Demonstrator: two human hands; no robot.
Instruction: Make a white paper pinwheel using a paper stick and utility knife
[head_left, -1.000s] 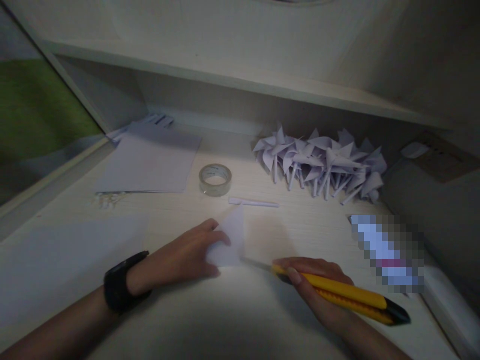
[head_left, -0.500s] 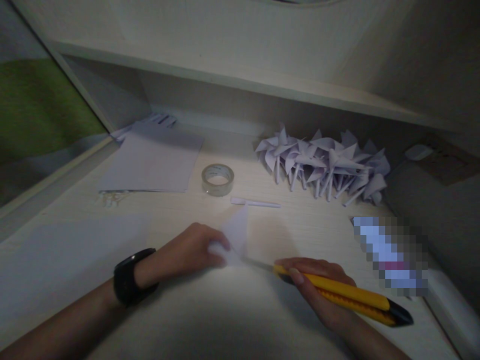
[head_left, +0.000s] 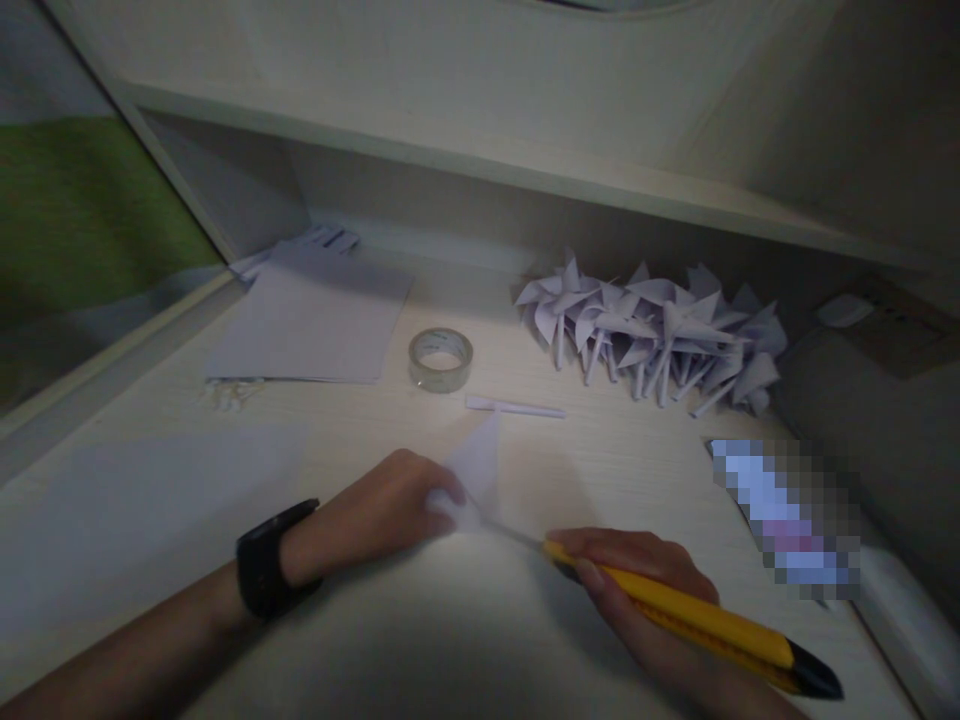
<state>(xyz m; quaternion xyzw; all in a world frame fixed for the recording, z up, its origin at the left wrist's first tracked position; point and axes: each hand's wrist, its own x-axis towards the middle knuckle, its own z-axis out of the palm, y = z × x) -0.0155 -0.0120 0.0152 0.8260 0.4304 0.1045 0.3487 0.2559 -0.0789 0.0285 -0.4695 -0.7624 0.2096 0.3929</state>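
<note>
**Cutting folded paper at a dim desk**

A pale wooden desk (head_left: 660, 450) is sitting under a shelf. The left hand (head_left: 382, 505) is pinching a folded white paper (head_left: 480, 465), its tip pointing away. The right hand (head_left: 637, 585) is gripping a yellow utility knife (head_left: 697, 620), its long axis running diagonally, blade pointing left toward the paper. No writing is readable.

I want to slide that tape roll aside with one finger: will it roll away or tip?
The tape roll lies flat on its side on the desk, so it would probably slide, not roll. It looks low, wide and likely light; tipping seems unlikely.
</note>
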